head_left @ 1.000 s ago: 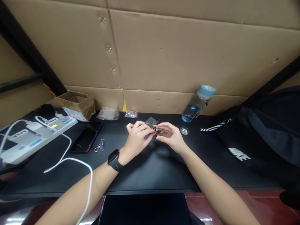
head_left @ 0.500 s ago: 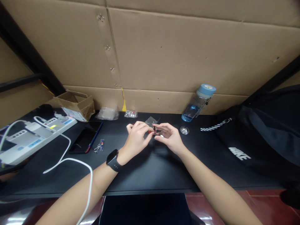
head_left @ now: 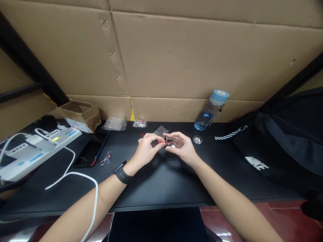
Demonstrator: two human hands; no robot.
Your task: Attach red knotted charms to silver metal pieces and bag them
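Note:
My left hand (head_left: 147, 150) and my right hand (head_left: 181, 147) meet above the middle of the black desk (head_left: 156, 181). Between their fingertips they pinch a small metal part with red bits (head_left: 164, 141); it is too small to make out further. The left wrist wears a black smartwatch (head_left: 121, 172). A small clear plastic bag (head_left: 161, 130) lies on the desk just behind the fingers.
A blue-capped water bottle (head_left: 210, 110) leans on the cardboard wall, with a small clear dome (head_left: 197, 139) beside it. A black bag (head_left: 282, 141) fills the right. At left lie a phone (head_left: 88, 153), pen, keyring (head_left: 107, 158), power strips (head_left: 32, 149), white cable, cardboard box (head_left: 79, 115) and small bags (head_left: 114, 123).
Both hands stay together on the small part; the fingers shifted slightly around it. The view tilted a little, so everything sits slightly lower-left.

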